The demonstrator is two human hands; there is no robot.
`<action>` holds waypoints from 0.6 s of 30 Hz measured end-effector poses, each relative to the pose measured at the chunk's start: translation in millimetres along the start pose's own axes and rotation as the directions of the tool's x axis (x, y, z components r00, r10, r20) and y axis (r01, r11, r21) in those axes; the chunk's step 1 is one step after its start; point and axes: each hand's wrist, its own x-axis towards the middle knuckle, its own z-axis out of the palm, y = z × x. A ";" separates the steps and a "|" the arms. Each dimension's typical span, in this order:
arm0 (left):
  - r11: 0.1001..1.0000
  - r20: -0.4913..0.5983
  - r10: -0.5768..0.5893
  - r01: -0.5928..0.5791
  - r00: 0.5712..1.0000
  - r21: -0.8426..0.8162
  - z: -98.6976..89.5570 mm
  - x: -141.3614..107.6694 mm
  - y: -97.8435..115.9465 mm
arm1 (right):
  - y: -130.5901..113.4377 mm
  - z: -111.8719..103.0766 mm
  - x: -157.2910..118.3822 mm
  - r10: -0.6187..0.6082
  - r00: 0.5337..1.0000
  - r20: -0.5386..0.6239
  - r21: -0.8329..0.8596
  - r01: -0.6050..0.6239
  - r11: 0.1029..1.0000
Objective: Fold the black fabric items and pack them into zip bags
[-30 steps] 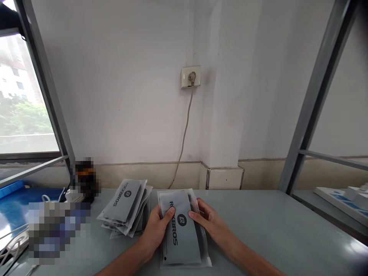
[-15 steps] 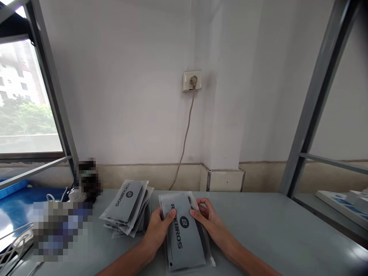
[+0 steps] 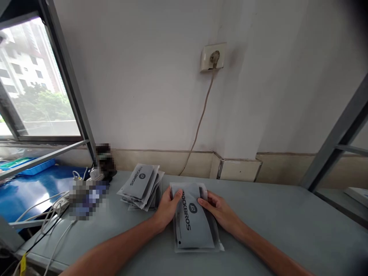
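Note:
A frosted plastic pouch [image 3: 197, 232] with a grey ROCKBROS panel is held between both hands over the grey table. My left hand [image 3: 168, 207] grips its left edge near the top, thumb lying on the front. On the opposite edge, my right hand [image 3: 220, 209] has its thumb pressed on the front and its fingers curled behind, partly hidden. Just left of the hands lies a loose stack of similar ROCKBROS pouches [image 3: 140, 183], slightly fanned out.
The grey table [image 3: 273, 222] meets the wall at the back. A wall socket [image 3: 213, 57] has a plug and a hanging cord [image 3: 201, 119]. White cables [image 3: 56, 209] and blurred items crowd the left end, beside a blue surface [image 3: 31, 188]. Grey metal posts [image 3: 339, 138] frame the table.
The camera view has turned left and down slightly, so everything sits further right and higher. Both hands keep the same hold on the pouch.

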 end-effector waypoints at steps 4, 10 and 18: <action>1.000 -0.004 0.009 -0.009 1.000 0.025 -1.2 -0.1 -1.8 | 0.8 -0.5 0.2 0.051 0.997 -0.053 -0.008 -0.051 0.999; 1.000 0.014 0.006 -0.007 1.000 0.026 0.8 -1.9 1.7 | -2.0 -1.2 -0.9 0.076 0.996 -0.038 0.082 -0.073 0.994; 0.999 0.026 0.028 -0.029 0.999 0.045 -1.1 -1.2 1.5 | -4.6 -0.5 -1.0 0.127 0.990 -0.055 0.042 -0.125 0.991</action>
